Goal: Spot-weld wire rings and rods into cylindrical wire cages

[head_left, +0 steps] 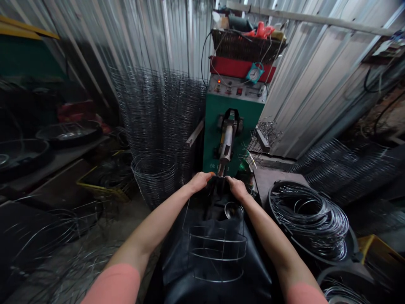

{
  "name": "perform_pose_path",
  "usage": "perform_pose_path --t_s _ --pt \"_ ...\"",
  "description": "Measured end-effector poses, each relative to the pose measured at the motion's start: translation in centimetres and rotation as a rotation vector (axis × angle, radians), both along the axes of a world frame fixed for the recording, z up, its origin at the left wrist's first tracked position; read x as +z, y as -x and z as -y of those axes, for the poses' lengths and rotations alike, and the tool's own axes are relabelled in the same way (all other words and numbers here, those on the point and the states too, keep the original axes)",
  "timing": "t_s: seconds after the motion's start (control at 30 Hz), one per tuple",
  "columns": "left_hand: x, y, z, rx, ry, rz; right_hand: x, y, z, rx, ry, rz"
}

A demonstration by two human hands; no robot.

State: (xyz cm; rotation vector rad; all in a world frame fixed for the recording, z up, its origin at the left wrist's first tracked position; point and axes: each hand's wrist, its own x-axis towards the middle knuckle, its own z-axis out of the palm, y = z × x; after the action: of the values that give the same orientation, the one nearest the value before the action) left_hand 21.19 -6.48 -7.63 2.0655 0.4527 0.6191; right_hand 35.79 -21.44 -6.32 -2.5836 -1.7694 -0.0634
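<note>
Both arms reach forward to a green spot-welding machine [236, 101]. My left hand [200, 181] is closed, pinching the far rim of a round wire basket [218, 240] just left of the machine's electrode tip [222, 166]. On the right of the tip, my right hand [238, 187] pinches the same rim. The basket's rings and upright wires hang back toward me over a black apron [177, 274]. Between the hands the rim lies at the tip; whether they touch cannot be made out. Fingertip details are small and partly hidden.
Tall stacks of wire baskets [139, 109] stand left of the machine. At right, a black tub [272, 202] holds coiled wire rings [329, 219]. A yellow crate [85, 188] sits at left. A teal clock [255, 73] hangs on the machine's front, below a dark basket [247, 44].
</note>
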Motion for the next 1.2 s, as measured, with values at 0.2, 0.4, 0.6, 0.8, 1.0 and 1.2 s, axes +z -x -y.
perform_pose_path --t_s 0.2,0.4,0.6,0.8,1.0,1.2 --pt "-0.5 -0.1 -0.4 -0.014 -0.013 -0.036 -0.3 -0.4 -0.3 0.023 -0.029 -0.039" --pt "-0.7 -0.1 -0.5 -0.05 -0.162 -0.124 -0.6 -0.5 -0.5 0.023 -0.061 -0.042" --pt "-0.8 -0.4 -0.7 -0.043 -0.162 -0.132 -0.5 -0.6 -0.5 0.006 -0.045 -0.044" --pt "-0.9 -0.3 -0.6 -0.034 -0.159 -0.144 -0.5 -0.4 -0.5 -0.006 -0.043 -0.056" --pt "0.7 0.2 -0.1 -0.01 -0.172 -0.192 0.7 0.0 0.9 -0.058 -0.131 -0.182" --pt "1.5 9.0 3.1 0.273 0.01 -0.078 -0.1 -5.5 21.6 -0.55 -0.14 -0.091"
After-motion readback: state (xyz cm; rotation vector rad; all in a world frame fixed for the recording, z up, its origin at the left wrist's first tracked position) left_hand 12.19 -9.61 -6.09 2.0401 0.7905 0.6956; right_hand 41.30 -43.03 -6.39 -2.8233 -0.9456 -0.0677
